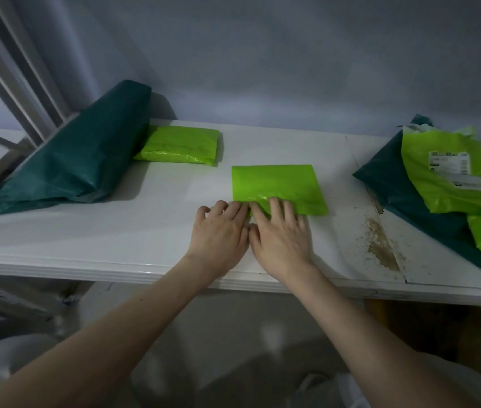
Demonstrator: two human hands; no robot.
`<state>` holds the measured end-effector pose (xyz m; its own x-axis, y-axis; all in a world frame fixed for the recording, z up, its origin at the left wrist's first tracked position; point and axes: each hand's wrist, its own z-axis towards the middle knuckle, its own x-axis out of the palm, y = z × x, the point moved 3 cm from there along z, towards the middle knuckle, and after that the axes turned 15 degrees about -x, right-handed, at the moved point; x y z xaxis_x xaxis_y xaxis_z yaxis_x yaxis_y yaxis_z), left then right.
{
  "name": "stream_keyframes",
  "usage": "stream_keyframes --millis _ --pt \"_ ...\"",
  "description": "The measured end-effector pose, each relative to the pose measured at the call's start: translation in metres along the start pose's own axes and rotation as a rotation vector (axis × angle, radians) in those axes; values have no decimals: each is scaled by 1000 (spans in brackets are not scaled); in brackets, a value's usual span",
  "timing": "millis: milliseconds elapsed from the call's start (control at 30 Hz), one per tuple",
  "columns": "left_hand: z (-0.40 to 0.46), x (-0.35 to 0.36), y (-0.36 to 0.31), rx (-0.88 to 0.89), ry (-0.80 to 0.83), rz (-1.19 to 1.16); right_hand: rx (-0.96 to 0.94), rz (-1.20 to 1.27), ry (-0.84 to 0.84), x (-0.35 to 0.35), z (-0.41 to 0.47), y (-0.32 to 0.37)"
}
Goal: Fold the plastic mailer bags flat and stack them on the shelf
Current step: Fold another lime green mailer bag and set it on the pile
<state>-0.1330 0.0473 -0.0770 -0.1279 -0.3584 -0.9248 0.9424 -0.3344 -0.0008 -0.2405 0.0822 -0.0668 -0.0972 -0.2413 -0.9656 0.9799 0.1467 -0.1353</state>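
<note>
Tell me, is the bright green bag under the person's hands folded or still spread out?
Folded. The lime mailer bag lies as a compact flat rectangle on the white shelf, with the left hand and right hand pressing its near edge.

We seem to be in a plain storage corner or back room of a home, perhaps a small packing spot, though the dim light leaves us unsure. A worn white shelf (145,231) with chipped, stained paint just right of the fingers (274,207) stands against a bare grey-blue wall (262,54). White shelving struts (12,69) rise far to the left of the fingers. Used mailer bags (445,184), one with a shipping label (449,163), lie heaped well to the right of the fingers.
</note>
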Motion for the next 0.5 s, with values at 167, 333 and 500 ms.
stream_keyframes --millis 167,333,500 --pt "6 3 -3 -16 -47 37 2 -21 -29 -2 1 -6" --pt "10 2 -6 -14 -61 49 24 -2 -6 -2 3 -8" --pt "12 0 -7 -39 -43 29 57 39 -16 -5 1 -17"
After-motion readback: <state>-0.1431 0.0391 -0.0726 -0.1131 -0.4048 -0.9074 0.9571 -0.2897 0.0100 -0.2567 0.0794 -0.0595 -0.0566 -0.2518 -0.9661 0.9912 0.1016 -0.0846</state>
